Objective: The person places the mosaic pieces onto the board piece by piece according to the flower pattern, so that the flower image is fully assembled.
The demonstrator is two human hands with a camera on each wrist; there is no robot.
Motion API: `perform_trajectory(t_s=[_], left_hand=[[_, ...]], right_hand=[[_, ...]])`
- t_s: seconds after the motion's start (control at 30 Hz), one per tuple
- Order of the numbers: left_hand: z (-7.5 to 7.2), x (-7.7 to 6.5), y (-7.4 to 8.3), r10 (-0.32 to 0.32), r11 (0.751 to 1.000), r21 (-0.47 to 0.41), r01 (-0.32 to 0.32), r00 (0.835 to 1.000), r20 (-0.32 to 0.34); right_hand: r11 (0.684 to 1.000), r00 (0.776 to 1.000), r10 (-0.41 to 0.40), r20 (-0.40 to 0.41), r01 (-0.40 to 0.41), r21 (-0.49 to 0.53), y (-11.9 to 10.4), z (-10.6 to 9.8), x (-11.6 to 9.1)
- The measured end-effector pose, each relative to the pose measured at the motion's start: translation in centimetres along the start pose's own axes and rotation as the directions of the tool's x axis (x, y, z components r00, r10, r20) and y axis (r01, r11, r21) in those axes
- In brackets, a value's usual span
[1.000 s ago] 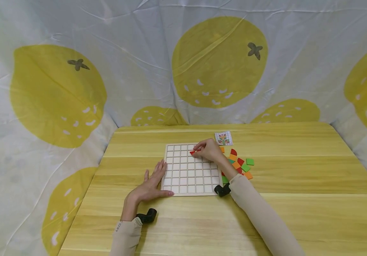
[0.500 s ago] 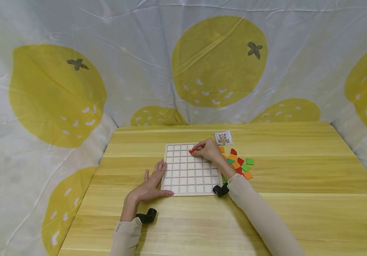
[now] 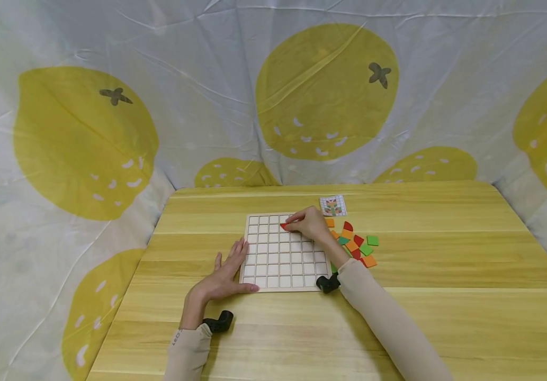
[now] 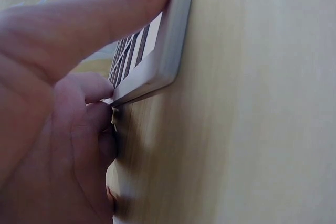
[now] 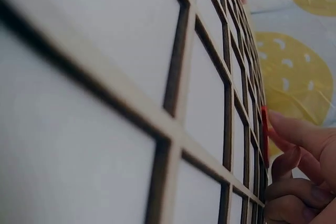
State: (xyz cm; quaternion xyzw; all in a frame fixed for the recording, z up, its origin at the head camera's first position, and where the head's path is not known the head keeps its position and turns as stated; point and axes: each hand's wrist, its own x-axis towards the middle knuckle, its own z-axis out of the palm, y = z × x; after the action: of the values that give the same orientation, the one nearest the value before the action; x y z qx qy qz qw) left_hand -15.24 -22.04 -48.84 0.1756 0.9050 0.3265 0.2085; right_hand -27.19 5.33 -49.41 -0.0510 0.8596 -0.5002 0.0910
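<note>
A pale wooden grid board (image 3: 273, 289) with white square cells lies on the table. My left hand (image 3: 223, 276) rests at its near left corner, fingers fairly straight along the left side and thumb on the front rim. In the left wrist view, the thumb (image 4: 105, 19) presses on the board's frame. My right hand (image 3: 310, 223) is over the far part of the board. It pinches a small flat red tile (image 3: 284, 226), partly covered by the fingers. The right wrist view shows the red tile (image 5: 265, 135) edge-on, at the grid, against the fingertips.
Several orange, red and green tiles (image 3: 372, 241) lie loose to the right of the board, some behind the right forearm. A small printed pattern card (image 3: 333, 205) lies beyond them. A lemon-print cloth (image 3: 325, 95) hangs behind the table.
My right hand has shifted slightly left over the board with the red tile. The left hand stays where it was.
</note>
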Motion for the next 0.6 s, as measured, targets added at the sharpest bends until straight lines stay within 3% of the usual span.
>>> perform_trajectory(t_s=[0.3,0.6], left_hand=[[0.0,0.0,-0.1,0.006,1.0,0.007,-0.006,1.0,0.0],[0.0,0.0,-0.1,0.004,1.0,0.004,-0.004,1.0,0.005]], right_hand=[[1.0,0.999,0.004,0.032,-0.004,0.02,1.0,-2.2,-0.7],[1.0,0.999,0.013,0.047,-0.014,0.007,1.6,-2.7,-0.7]])
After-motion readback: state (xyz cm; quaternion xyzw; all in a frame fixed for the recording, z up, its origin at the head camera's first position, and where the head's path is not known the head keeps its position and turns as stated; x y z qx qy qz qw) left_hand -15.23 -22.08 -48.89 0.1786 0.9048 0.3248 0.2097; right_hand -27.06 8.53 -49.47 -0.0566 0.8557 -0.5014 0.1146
